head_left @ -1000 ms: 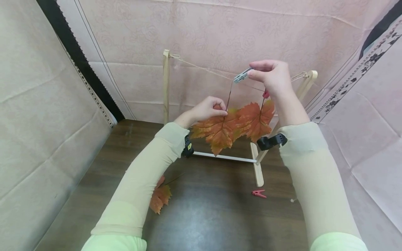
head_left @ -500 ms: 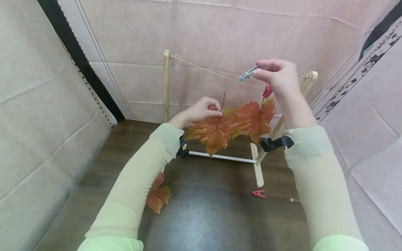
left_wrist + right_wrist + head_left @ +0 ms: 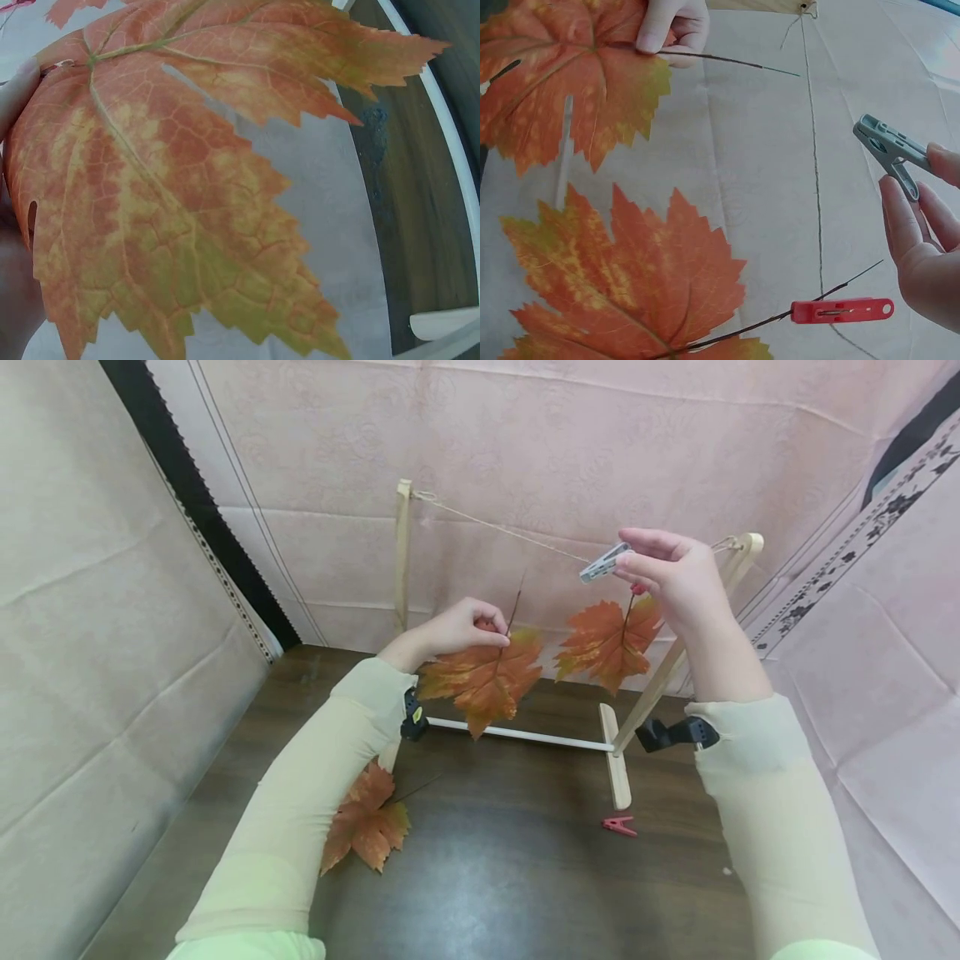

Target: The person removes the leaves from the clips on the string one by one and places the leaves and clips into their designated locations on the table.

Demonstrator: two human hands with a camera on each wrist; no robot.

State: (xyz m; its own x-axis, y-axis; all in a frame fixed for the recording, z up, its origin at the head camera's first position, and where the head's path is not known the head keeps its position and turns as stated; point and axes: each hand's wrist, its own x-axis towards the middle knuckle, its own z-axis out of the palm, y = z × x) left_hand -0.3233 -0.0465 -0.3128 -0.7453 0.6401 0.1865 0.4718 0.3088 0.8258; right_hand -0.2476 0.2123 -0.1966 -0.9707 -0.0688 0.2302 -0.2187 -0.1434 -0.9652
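Observation:
My left hand (image 3: 471,625) pinches the stem of an orange maple leaf (image 3: 487,681) close to its blade; the thin stem sticks up past the fingers. In the left wrist view that leaf (image 3: 150,165) fills most of the frame. My right hand (image 3: 678,572) holds a grey-blue clothespin (image 3: 603,563) between thumb and fingers, beside the string (image 3: 510,532). In the right wrist view the clothespin (image 3: 889,150) is right of the string. A second leaf (image 3: 611,643) hangs from the string by a red clothespin (image 3: 842,310), partly hidden behind my right hand in the head view.
A wooden frame with two posts (image 3: 402,552) carries the string, with a white bar (image 3: 525,735) low between them. On the dark table (image 3: 480,877) lie another maple leaf (image 3: 367,822), partly under my left forearm, and a red clothespin (image 3: 618,826). Cloth walls surround it.
My left hand has moved left with its leaf, away from the hanging leaf and the string. My right hand has shifted right and slightly down, still holding the grey-blue clothespin.

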